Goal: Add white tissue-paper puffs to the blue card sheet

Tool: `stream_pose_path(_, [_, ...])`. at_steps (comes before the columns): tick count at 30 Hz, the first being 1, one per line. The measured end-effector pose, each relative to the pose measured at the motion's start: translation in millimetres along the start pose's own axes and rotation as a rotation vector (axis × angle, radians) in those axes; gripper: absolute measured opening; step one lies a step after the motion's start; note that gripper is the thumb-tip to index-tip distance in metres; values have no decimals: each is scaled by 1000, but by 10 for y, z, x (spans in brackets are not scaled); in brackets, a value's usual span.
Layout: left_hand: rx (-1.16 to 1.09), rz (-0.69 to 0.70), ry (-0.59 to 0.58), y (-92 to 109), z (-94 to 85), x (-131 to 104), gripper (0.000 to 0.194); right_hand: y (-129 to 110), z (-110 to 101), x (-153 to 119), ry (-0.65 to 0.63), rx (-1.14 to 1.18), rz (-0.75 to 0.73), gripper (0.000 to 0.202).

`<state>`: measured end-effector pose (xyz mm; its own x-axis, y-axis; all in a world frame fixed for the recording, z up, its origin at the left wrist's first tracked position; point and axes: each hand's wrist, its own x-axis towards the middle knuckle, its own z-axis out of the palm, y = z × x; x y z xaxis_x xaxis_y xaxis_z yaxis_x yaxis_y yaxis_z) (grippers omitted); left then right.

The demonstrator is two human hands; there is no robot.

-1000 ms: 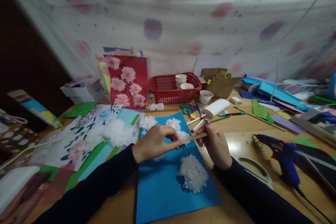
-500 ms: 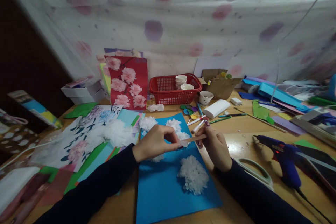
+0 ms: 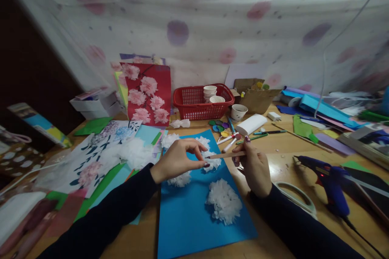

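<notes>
A thin tan stick [image 3: 226, 155] lies level between my two hands above a blue paper sheet [image 3: 194, 214]. My left hand [image 3: 179, 160] pinches its left tip with thumb and forefinger. My right hand [image 3: 253, 164] grips its right end. White tissue flowers lie on the sheet: a large one [image 3: 224, 201] near the middle, one [image 3: 180, 179] under my left hand, and more at the far edge [image 3: 204, 144].
A red basket [image 3: 200, 102] with paper cups stands at the back beside a red picture of pink flowers [image 3: 148, 94]. A blue glue gun [image 3: 330, 178] and scissors [image 3: 294, 196] lie to the right. Markers [image 3: 231, 141], coloured papers [image 3: 100, 158] and a white case [image 3: 251, 124] crowd the table.
My left hand has slid left along the stick to its tip and lifted slightly; the stick now lies more level. My right hand has shifted a little to the right.
</notes>
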<state>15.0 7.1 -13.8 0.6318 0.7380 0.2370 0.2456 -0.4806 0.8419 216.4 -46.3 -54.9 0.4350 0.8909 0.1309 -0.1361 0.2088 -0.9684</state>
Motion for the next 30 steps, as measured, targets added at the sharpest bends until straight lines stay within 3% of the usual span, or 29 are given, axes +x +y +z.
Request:
stream_pose_path(8, [53,49,111,10,57,-13,17,14,-8,-7,46,-20,-21,46])
stream_pose_path(18, [49,-7,19,5,128,-20,18,24,15,-43,-20,47,-18,45])
stream_pose_path(24, [-125,-115,1,-36,127,-19,16,40,-3,-22,-19,83,-20,42])
stream_pose_path(30, [-238,-207,-101,-21,102,-11,18,28,7,-21,-18,82,-5,41])
